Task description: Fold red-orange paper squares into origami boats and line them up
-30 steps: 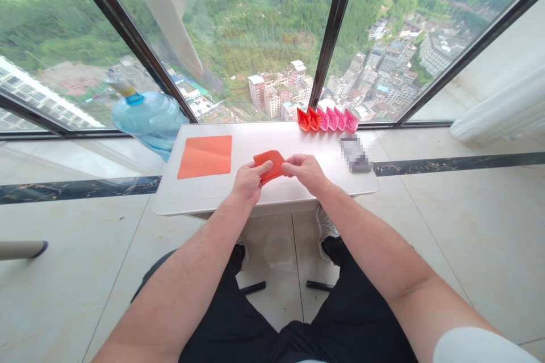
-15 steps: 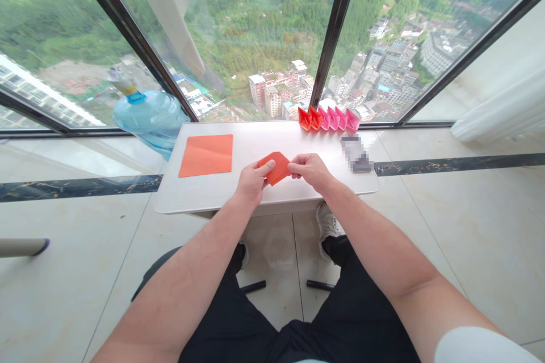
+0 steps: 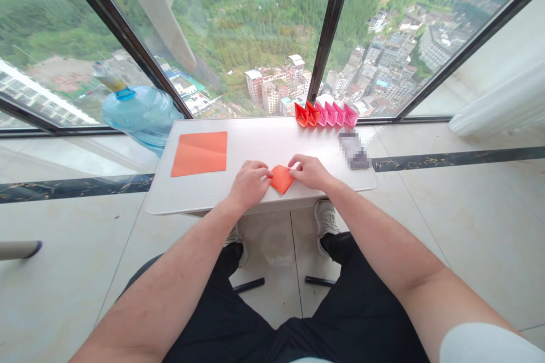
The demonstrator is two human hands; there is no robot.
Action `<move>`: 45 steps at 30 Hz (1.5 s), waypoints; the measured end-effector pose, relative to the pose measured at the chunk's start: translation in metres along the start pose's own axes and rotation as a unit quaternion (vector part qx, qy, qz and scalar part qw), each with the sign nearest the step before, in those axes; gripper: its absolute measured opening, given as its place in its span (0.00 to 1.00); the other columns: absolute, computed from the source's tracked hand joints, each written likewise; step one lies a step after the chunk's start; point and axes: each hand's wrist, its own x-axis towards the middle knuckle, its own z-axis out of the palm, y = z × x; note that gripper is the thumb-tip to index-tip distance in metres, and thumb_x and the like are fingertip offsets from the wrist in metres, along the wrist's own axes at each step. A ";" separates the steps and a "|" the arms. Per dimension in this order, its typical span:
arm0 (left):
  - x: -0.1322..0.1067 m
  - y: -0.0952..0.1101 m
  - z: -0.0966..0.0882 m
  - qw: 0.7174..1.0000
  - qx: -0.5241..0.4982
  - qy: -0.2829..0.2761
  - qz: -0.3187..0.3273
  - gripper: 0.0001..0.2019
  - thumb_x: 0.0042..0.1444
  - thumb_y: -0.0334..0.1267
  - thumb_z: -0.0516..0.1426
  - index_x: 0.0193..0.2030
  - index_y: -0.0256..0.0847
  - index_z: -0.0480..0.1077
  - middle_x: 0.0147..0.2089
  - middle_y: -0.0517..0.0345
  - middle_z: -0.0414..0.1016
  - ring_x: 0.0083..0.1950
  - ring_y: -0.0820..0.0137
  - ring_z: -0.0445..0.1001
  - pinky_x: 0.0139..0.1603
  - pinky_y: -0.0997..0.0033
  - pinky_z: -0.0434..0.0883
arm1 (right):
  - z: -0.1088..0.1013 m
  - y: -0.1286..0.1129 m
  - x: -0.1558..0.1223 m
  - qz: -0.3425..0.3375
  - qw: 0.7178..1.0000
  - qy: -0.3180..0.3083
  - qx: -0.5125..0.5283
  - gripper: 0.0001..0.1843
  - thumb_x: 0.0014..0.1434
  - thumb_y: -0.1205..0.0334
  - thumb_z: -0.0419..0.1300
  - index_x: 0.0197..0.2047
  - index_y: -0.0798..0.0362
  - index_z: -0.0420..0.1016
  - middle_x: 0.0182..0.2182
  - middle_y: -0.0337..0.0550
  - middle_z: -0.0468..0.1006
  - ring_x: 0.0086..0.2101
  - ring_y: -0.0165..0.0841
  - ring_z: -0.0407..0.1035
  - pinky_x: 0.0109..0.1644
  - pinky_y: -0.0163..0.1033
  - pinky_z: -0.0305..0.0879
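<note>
A small folded orange paper (image 3: 281, 179) lies near the front edge of the white table, one corner toward me. At its left corner my left hand (image 3: 251, 182) pinches the paper between thumb and fingers. My right hand (image 3: 310, 172) has its thumb and curled forefinger at the opposite corner. To the left lies a flat orange sheet (image 3: 199, 153) with a faint crease across it. Along the back edge stands a row of folded paper pieces, red-orange ones (image 3: 307, 115) on the left and pink ones (image 3: 338, 115) on the right.
The white table (image 3: 251, 139) stands against a large window. A pixelated, phone-like object (image 3: 355, 149) lies at its right end. Behind the left end leans a blue water bottle (image 3: 142, 113). My legs and shoes (image 3: 327, 218) are below the front edge.
The folded orange paper has come down toward the table and now shows as a smaller diamond. My left hand has turned palm down; the view has shifted slightly.
</note>
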 end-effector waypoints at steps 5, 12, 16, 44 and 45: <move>-0.007 -0.007 0.001 0.995 0.044 -0.068 0.065 0.12 0.56 0.34 0.56 0.37 0.45 0.82 0.42 0.49 0.79 0.47 0.59 0.73 0.53 0.58 0.71 | 0.000 0.005 -0.011 -0.171 0.981 0.014 -0.086 0.16 0.52 0.72 0.60 0.41 0.48 0.82 0.44 0.43 0.78 0.38 0.32 0.73 0.47 0.38 0.68; -0.007 -0.005 -0.005 0.983 0.094 -0.109 0.113 0.15 0.55 0.31 0.55 0.44 0.44 0.81 0.44 0.51 0.78 0.48 0.60 0.74 0.54 0.60 0.72 | 0.001 0.009 -0.017 -0.254 0.955 -0.062 -0.139 0.09 0.52 0.66 0.68 0.37 0.46 0.84 0.39 0.42 0.79 0.41 0.36 0.72 0.49 0.41 0.66; -0.006 0.000 -0.008 0.973 0.117 -0.103 0.169 0.13 0.58 0.31 0.55 0.44 0.42 0.79 0.44 0.52 0.79 0.47 0.62 0.74 0.55 0.60 0.72 | 0.001 0.015 -0.014 -0.240 0.958 -0.060 -0.148 0.08 0.54 0.66 0.68 0.39 0.47 0.84 0.38 0.41 0.79 0.40 0.34 0.72 0.48 0.38 0.66; -0.008 0.007 -0.001 0.956 0.228 -0.088 0.160 0.13 0.68 0.37 0.50 0.36 0.40 0.74 0.38 0.53 0.80 0.40 0.64 0.77 0.43 0.64 0.69 | -0.005 0.022 -0.010 -0.205 0.963 -0.001 -0.174 0.06 0.57 0.69 0.64 0.37 0.52 0.83 0.37 0.44 0.79 0.35 0.31 0.72 0.44 0.36 0.65; -0.008 0.008 -0.001 0.957 0.230 -0.084 0.156 0.13 0.68 0.37 0.50 0.36 0.41 0.74 0.38 0.53 0.80 0.40 0.64 0.77 0.43 0.64 0.69 | -0.006 0.022 -0.009 -0.198 0.964 0.000 -0.177 0.07 0.57 0.69 0.63 0.37 0.52 0.83 0.36 0.43 0.79 0.35 0.31 0.72 0.43 0.36 0.65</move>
